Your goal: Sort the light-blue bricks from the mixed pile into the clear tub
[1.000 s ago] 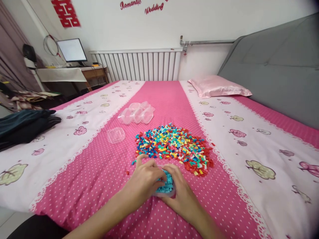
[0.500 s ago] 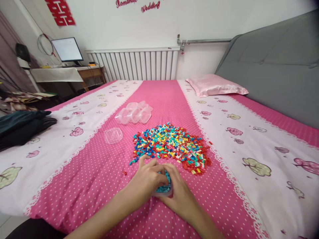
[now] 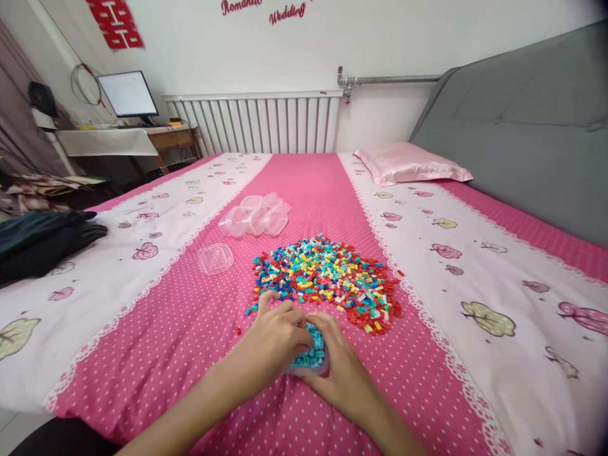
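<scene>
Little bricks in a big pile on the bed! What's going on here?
Someone is busy with a clear tub of turquoise bricks. The right hand holds the tub's side, while the left hand has fingers over its opening; whether they pinch a brick is hidden. Just beyond lies the mixed-colour pile on the pink bedcover. Left of the pile is a flat, clear lid-like piece, with more clear plastic containers farther back.

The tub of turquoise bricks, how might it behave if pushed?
The tub will probably spill if tipped, being open-topped with turquoise bricks near its rim. It may rock when pushed, since the bedspread looks soft and creased.
</scene>
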{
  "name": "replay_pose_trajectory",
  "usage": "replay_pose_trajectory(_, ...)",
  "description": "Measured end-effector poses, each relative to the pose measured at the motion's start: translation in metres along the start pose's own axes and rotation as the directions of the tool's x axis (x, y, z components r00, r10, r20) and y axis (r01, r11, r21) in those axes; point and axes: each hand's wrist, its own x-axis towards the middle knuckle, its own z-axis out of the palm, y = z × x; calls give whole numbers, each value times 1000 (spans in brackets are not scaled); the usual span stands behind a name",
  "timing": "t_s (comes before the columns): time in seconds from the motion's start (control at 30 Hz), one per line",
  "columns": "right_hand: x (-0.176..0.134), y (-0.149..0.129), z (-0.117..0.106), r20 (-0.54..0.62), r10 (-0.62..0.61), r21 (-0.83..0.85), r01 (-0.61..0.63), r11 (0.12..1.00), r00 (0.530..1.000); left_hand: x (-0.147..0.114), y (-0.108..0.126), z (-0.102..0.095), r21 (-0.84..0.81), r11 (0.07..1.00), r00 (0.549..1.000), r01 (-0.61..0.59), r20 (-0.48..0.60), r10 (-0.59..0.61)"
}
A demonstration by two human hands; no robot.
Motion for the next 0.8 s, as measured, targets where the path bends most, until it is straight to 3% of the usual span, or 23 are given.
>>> replay_pose_trajectory(0.2, 0, 0, 0, -1, -5, -9, 5, 1000, 1000, -3, 0, -1, 78, 996, 996, -48, 74, 43)
replay_pose_trajectory(0.37, -1, 0, 0, 5, 8, -18, -7, 1000, 1000, -5, 1, 0, 183, 980, 996, -75, 65, 64)
replay_pose_trajectory(0.57, -1, -1, -1, 6, 9, -5, -9, 1000, 1000, -7, 2, -1, 161, 983, 993, -84, 94, 70)
replay_pose_trajectory(0.8, -1, -2, -1, 9, 11, -4, -11, 1000, 1000, -11, -3, 6, 182, 979, 995, -91, 56, 83)
